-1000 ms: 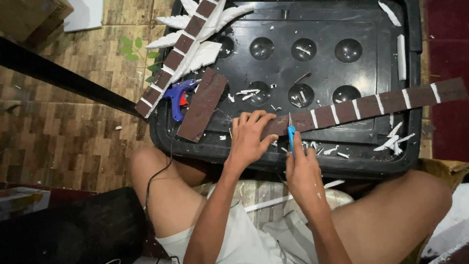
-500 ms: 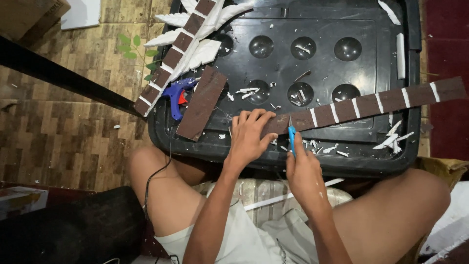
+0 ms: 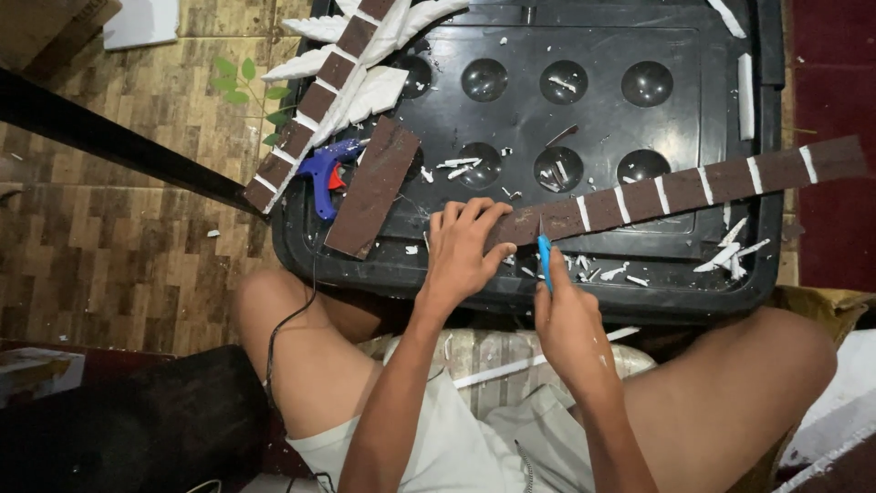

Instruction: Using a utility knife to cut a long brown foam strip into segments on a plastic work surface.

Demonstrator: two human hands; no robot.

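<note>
A long brown strip [image 3: 675, 194] with white bands is laid across a black plastic lid [image 3: 584, 137] resting on the lap. Its near end is pressed flat by the left hand [image 3: 464, 251], fingers spread. A blue craft knife [image 3: 544, 253] is grasped in the right hand [image 3: 568, 319], blade tip on the strip. A blue glue gun [image 3: 324, 171] lies at the lid's left edge.

Long brown strip [image 3: 675, 194] (white-striped) lies flat, blue knife [image 3: 545, 256] upright.

Dim warm indoor light, glare on black tray [image 3: 730, 274], sharp focus.
</note>
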